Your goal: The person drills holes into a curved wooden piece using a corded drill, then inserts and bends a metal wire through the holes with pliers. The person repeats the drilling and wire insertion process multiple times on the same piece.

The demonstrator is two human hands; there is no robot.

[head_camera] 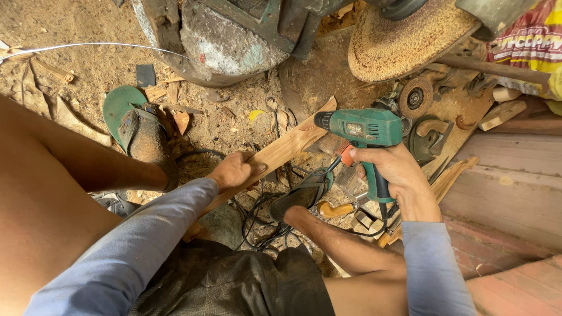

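Observation:
My left hand (234,169) presses down on a long wooden strip (287,149) that runs diagonally from my lap up to the right. In my right hand (398,175) I grip a green electric drill (363,129) by its handle, its chuck pointing left just above the far part of the strip. My right foot in a green sandal (301,196) rests against the strip's underside area, among black cables (257,219).
My left foot in a green sandal (137,129) stands on sawdust-covered ground. A dusty machine base (234,41), a sawdust-coated disc (404,41), an angle grinder (415,99) and wood offcuts (500,111) lie ahead and right. Brick flooring (515,292) is at lower right.

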